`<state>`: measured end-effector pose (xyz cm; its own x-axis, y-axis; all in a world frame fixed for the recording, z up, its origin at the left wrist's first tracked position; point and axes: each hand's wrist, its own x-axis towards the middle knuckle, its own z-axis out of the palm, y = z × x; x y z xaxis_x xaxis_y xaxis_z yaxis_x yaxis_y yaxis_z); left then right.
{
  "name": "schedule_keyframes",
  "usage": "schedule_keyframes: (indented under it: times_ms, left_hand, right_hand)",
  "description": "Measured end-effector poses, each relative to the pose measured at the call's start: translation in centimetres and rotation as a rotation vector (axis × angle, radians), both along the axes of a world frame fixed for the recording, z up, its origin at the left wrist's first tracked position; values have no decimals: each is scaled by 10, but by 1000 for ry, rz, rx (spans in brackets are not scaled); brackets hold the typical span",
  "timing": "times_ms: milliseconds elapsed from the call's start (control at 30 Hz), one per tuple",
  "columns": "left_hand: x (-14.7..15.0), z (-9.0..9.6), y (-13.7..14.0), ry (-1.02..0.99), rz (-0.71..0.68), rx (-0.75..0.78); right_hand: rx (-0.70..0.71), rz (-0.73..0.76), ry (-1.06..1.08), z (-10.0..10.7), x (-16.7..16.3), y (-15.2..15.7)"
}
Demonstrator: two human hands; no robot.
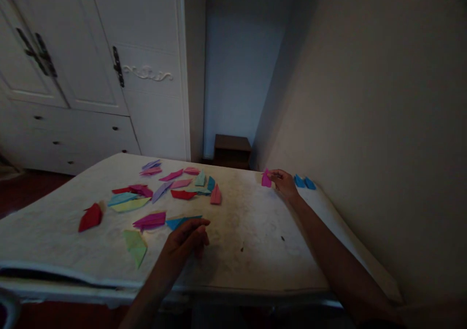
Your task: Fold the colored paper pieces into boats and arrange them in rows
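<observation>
A magenta folded paper boat [266,178] is pinched between the thumb and fingers of my right hand [284,182], over the far right part of the table. Just right of that hand, two blue folded paper boats [304,181] sit close together near the wall. My left hand [188,236] hovers over the front middle with its fingers loosely bent and apart, nothing visible in them. Behind it lies a blue paper boat [178,221], partly covered by the hand. Nearby are a larger magenta boat [150,220] and a pale green one [135,246].
Several more folded paper boats in red [90,217], yellow [131,205], pink [216,195] and purple [161,191] are scattered over the left of the white table [251,251]. A wall [383,149] borders the right side. Beyond stand a white wardrobe [153,110] and small brown cabinet [232,143].
</observation>
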<state>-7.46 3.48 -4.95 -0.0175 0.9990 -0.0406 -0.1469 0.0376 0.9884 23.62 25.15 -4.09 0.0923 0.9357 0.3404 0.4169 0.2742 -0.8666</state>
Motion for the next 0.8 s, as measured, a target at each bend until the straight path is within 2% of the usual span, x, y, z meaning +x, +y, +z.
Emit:
schedule_keyframes:
  times_ms: [167,367,567,667,700,800]
  left_hand:
    - [2,7,-5,89,59,15]
    - [6,14,-8,144,134,4]
    - [9,18,-10,153,156,-36]
    - [10,21,-11,157,163,-32]
    - [9,20,-12,172,170,-28]
    - [5,16,-11,233,179,-34]
  right_hand:
    - [6,-181,-104,-8,57,15]
    - [-80,-311,-342,-12,75,15]
    - [-149,-426,-576,3,57,2]
    - [-213,-375,-729,14,32,-13]
    - [-286,-320,-860,17,22,-18]
    - [-393,-288,-947,18,0,-30]
